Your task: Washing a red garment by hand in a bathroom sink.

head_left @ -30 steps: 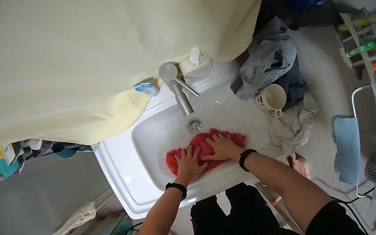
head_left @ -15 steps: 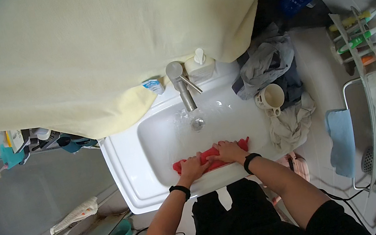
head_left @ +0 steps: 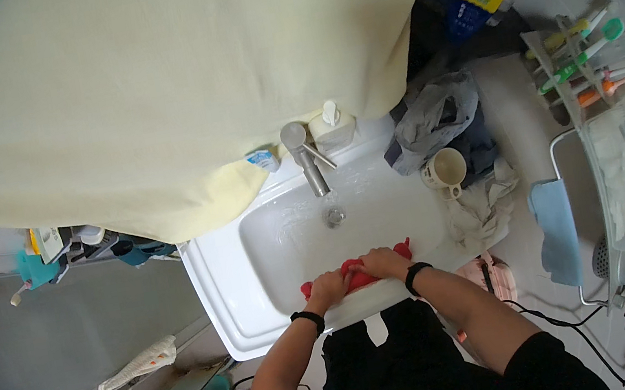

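A bunched red cloth [head_left: 360, 279] lies along the near wall of the white sink [head_left: 215, 281]. My left hand [head_left: 330, 288] grips it toward its left end, fingers curled over it. Close beside, my right hand [head_left: 383, 263] is closed on its right part, with a short twisted end sticking out past the fingers. The two hands nearly meet at the middle of the cloth. Beyond them the metal faucet [head_left: 310, 164] reaches over the round drain [head_left: 333, 216], and the basin looks wet.
Grey clothing [head_left: 439, 112], a white mug [head_left: 445, 171] and a pale cloth [head_left: 488, 207] sit on the sink's right side. A soap pump bottle [head_left: 333, 132] stands by the faucet, under a cream curtain [head_left: 172, 94]. To the right hang a blue towel [head_left: 556, 233] and toothbrushes [head_left: 583, 59].
Both hands have drawn slightly closer together and toward the near edge, bunching the red cloth into a shorter roll. The whole view has shifted a little.
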Demonstrator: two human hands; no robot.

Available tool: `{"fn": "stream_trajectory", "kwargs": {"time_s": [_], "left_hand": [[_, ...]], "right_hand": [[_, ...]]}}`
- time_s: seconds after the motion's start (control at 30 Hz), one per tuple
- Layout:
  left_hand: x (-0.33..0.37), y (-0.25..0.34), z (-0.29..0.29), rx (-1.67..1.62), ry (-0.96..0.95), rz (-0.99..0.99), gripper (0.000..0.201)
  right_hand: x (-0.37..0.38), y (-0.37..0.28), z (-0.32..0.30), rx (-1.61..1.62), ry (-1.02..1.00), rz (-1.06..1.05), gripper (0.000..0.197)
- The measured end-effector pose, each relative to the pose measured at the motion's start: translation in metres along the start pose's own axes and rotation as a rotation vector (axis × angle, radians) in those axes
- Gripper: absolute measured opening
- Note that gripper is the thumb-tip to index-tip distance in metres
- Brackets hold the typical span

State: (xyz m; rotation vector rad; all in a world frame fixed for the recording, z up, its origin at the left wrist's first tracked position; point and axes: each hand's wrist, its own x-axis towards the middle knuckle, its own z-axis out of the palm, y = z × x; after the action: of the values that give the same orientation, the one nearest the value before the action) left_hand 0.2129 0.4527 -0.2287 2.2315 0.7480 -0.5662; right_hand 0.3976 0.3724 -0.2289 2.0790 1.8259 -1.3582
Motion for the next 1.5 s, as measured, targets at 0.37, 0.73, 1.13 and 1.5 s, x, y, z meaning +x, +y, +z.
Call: {"fn": "stream_trajectory", "kwargs": {"time_s": [0.37,0.73,1.13,1.5], "left_hand": [[-0.028,0.02,-0.018,0.092,0.2,-0.197,0.054],[-0.027,-0.013,-0.048,-0.374,0.084,-0.19,0.04],[-0.036,-0.018,-0.049,-0.183,0.393,0.044,0.029],[-0.083,0.003,-0.141,0.075,0.674,0.094,0.025]], "right_hand": [[-0.022,-0.007,-0.005,-0.011,0.319,-0.007,0.054],[-0.026,-0.002,-0.034,0.259,0.287,0.14,0.039],[-0.039,-0.027,-0.05,-0.084,0.299,-0.029,0.04],[-0.099,-0.095,-0.144,-0.184,0.823,-0.263,0.018]]}}
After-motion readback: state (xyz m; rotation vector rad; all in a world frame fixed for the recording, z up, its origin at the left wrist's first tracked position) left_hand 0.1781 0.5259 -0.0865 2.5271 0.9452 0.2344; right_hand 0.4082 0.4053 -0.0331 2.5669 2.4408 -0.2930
